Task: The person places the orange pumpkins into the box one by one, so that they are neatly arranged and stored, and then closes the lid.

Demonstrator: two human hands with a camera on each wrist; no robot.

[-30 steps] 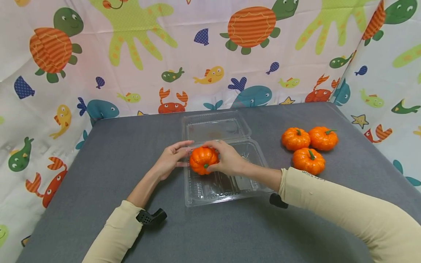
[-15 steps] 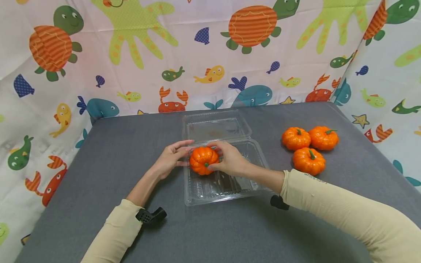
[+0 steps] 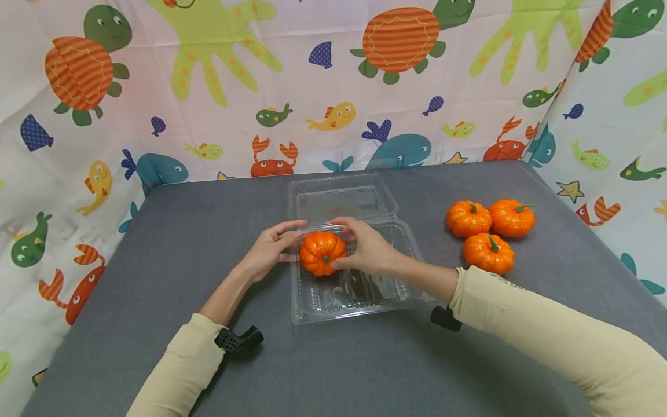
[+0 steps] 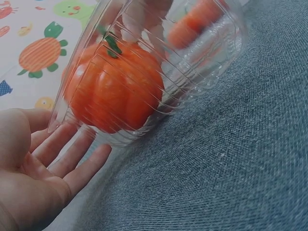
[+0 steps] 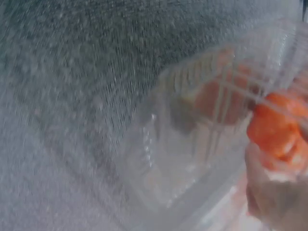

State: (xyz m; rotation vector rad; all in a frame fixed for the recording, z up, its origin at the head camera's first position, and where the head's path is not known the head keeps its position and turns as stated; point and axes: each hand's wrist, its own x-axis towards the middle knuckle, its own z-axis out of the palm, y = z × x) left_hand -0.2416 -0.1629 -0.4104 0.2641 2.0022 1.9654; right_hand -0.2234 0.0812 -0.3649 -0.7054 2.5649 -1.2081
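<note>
A small orange pumpkin [image 3: 322, 253] with a green stem sits in the left part of a clear plastic clamshell box [image 3: 359, 315]. My right hand [image 3: 367, 249] is around the pumpkin's right side, thumb at the front and fingers behind, loosely spread with a slight gap showing. In the blurred right wrist view, the thumb is close to the pumpkin [image 5: 276, 127]. My left hand [image 3: 266, 252] is at the box's left wall, fingers extended. The left wrist view shows those fingers [image 4: 60, 144] against the outside of the clear wall, with the pumpkin [image 4: 115, 86] behind it.
Three more orange pumpkins [image 3: 488, 253] stand grouped on the grey cloth-covered table [image 3: 333, 370] to the right. The box's hinged lid [image 3: 341, 197] lies folded back behind it. A curtain [image 3: 224, 133] printed with sea animals borders the table's back and sides.
My right hand has loosened from the pumpkin and shifted slightly up and right, its fingers spreading. The pumpkin stays in the box. My left hand has barely moved.
</note>
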